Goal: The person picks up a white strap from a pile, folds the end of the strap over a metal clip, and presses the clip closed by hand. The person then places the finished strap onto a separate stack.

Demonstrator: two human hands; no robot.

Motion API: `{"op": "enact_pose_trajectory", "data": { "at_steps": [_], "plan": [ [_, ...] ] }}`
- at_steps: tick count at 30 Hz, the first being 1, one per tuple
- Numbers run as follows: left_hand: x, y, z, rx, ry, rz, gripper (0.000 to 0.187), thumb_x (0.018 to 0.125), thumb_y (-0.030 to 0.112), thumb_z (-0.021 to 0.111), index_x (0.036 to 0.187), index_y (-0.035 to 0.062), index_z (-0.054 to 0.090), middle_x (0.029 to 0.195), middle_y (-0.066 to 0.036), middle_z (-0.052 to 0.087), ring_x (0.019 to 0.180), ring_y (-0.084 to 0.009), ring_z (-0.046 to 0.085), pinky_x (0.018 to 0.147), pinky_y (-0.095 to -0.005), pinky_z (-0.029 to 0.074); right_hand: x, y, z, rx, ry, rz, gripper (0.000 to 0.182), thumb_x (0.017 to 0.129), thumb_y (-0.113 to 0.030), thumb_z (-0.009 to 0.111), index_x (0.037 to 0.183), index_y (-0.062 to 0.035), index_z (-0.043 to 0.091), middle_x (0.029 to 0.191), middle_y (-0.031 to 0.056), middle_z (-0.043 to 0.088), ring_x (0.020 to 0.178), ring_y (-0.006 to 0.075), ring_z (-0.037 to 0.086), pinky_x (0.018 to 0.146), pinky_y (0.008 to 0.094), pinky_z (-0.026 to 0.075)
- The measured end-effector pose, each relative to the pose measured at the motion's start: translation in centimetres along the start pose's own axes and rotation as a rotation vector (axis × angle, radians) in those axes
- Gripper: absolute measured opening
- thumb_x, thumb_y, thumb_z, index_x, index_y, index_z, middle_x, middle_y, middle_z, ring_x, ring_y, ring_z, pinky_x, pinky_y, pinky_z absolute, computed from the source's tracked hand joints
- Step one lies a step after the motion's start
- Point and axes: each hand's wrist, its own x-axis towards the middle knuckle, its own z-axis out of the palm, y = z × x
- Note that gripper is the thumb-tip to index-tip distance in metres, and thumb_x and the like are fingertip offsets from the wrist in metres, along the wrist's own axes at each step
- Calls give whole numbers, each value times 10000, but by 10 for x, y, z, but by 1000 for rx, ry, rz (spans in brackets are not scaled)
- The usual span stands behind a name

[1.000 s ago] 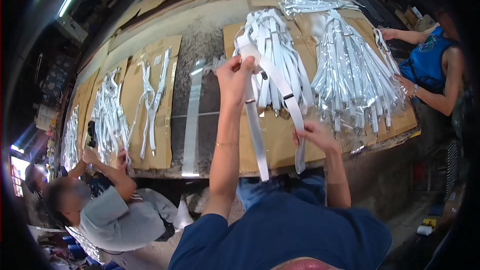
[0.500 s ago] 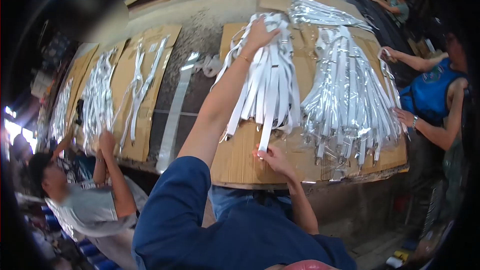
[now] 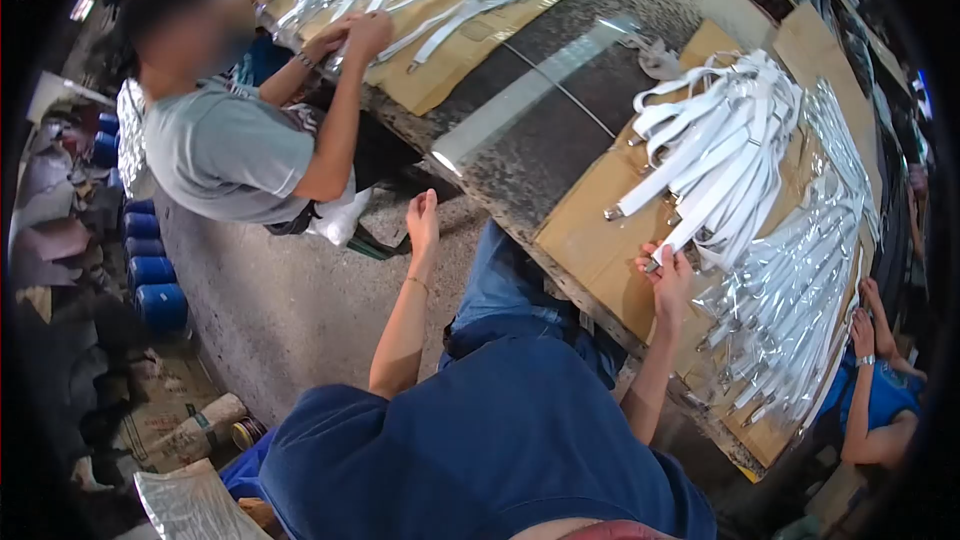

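Observation:
A pile of white elastic suspenders [image 3: 735, 145] with metal clips lies fanned out on cardboard in front of me. My right hand [image 3: 668, 275] pinches the clip end of one white suspender strap [image 3: 684, 231] at the pile's lower edge, near the cardboard's front. Away from the table, my left hand [image 3: 423, 223] is raised over the floor, its fingers pointing up and loosely extended. Nothing shows in that hand.
Plastic-wrapped suspenders [image 3: 775, 295] lie right of the pile. A long clear plastic sleeve [image 3: 535, 95] rests on the dark tabletop [image 3: 560, 155]. A co-worker in a grey shirt [image 3: 230, 150] stands left, another in blue [image 3: 880, 395] at right. Blue spools [image 3: 160, 307] stand on the floor.
My left hand has left the top of the suspender pile and swung back left, off the table. My right hand still holds a strap end. The view has turned left.

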Motion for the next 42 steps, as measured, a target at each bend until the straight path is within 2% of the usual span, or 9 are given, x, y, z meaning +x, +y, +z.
{"op": "enact_pose_trajectory", "data": {
  "at_steps": [2,4,11,21,27,30,32,36,42],
  "plan": [
    [15,-9,-2,-232,-23,-259,334,894,334,615,1068,50,583,955,-50,627,881,-155,596,783,-281,462,-2,-1,-2,-27,-1,18,255,983,-203,455,1095,24,485,965,164,644,699,200,653,631,292,543],
    [31,-23,0,-735,-445,-513,322,887,321,623,1095,87,551,1043,-47,619,925,-173,602,812,-312,479,-1,0,-6,-29,-26,10,257,983,-203,455,1099,25,483,966,165,643,709,199,653,638,292,540],
    [46,-79,6,-861,-307,-473,97,864,155,653,914,83,612,749,-16,600,702,-151,582,667,-306,494,-8,2,-5,-19,-8,-8,252,978,-202,468,1103,17,486,959,156,642,727,194,651,654,288,528],
    [0,-21,4,-980,-431,-664,220,898,256,612,816,56,572,691,-31,555,632,-130,520,628,-268,437,-7,3,-4,-16,-3,-19,248,980,-194,463,1103,19,494,952,156,644,724,199,650,646,288,527],
    [-14,18,-40,-793,7,-254,35,848,43,537,882,38,532,833,-75,603,763,-175,571,668,-312,475,-7,2,-4,-13,-16,-11,255,982,-195,459,1117,20,485,962,160,639,732,195,652,657,295,534],
    [-40,80,-92,-616,165,331,76,842,-39,507,814,8,559,1010,-164,632,983,-253,603,815,-388,503,-8,0,-6,9,-41,3,273,980,-202,463,1123,30,484,967,164,635,738,197,651,667,298,537],
    [-79,155,-115,-519,118,612,81,826,-73,497,843,6,502,899,-159,628,901,-245,616,800,-353,506,-7,-1,-6,8,-48,11,281,980,-204,465,1125,35,483,966,166,634,741,198,650,670,297,537],
    [-139,234,-155,-512,-205,673,108,777,-66,521,787,16,451,748,-105,576,684,-188,552,676,-299,466,-6,-3,-5,30,-64,19,298,977,-210,473,1128,47,484,964,169,632,754,201,649,683,299,538],
    [-167,231,-71,401,-1367,495,96,817,17,616,899,-30,608,799,-67,640,716,-144,599,633,-251,458,-7,3,-10,81,-80,-31,254,976,-187,467,1099,31,508,958,147,636,766,192,651,689,294,540]
  ]
}}
